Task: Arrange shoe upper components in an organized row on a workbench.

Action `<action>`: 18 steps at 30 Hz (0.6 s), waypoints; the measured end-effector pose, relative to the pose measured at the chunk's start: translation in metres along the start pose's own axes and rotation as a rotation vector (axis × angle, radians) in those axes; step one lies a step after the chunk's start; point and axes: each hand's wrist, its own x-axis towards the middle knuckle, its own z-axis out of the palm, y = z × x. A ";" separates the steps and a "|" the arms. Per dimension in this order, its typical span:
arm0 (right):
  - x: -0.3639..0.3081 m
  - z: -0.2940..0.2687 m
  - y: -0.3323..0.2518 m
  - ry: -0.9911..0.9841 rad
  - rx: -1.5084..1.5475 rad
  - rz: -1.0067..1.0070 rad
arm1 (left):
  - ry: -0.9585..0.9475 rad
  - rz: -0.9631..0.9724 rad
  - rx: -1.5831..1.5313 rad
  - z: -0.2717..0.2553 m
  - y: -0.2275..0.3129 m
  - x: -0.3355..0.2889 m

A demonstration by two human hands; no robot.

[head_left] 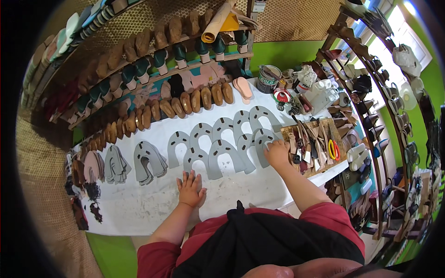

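Observation:
My left hand (189, 189) lies flat on the white tabletop, fingers spread, holding nothing. My right hand (277, 154) is at the right end of a group of grey horseshoe-shaped shoe uppers. Its fingers are bent onto the edge of one grey shoe upper (262, 137), which overlaps another; the fingertips are partly hidden. Several more grey uppers (225, 155) lie spread in two rows, each with small dark patches. Left of them are two stacks of grey uppers, one fanned out (147, 160) and one further left (116, 163).
A wooden board (331, 127) with tools and red-yellow scissors (333, 149) sits at the right. Brown shoe lasts (185, 102) line the back edge. Beside pink insoles (242, 87) stands a large can (269, 79). Loaded shelves (380, 92) rise on the right, and black scraps (92, 191) lie left.

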 end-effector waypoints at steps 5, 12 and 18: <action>0.025 -0.007 -0.030 -0.252 0.046 0.193 | 0.007 0.001 0.012 0.003 -0.002 -0.002; 0.014 0.009 -0.037 -0.168 0.238 0.403 | 0.002 -0.005 0.005 0.000 0.000 0.000; 0.008 0.017 -0.040 -0.111 0.327 0.497 | -0.002 -0.011 0.002 0.000 -0.001 -0.001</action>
